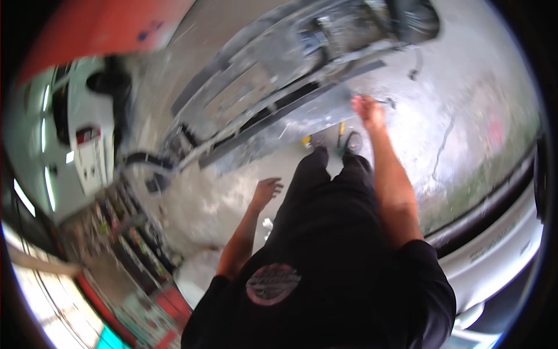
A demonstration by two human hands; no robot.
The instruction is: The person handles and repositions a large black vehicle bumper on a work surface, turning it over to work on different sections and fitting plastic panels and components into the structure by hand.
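In front of me lies a long grey vehicle part [250, 87], like a bumper, its surface scuffed and dusty. My right hand [369, 111] reaches out beside its near right edge. The fingers of that hand look curled, and a thin dark piece sticks out to the right of them; blur hides what it is. Lower and to the left, my left hand [268, 191] hangs over the floor with its fingers apart, holding nothing. A yellow leg [341, 131] shows beneath the part, close to my shoes.
A white vehicle [87, 125] with a red tail light stands at the left. A pale vehicle [494, 250] is close by on my right. Cluttered shelves [131, 238] stand at lower left. A red panel [104, 35] fills the upper left. The concrete floor [471, 99] is stained.
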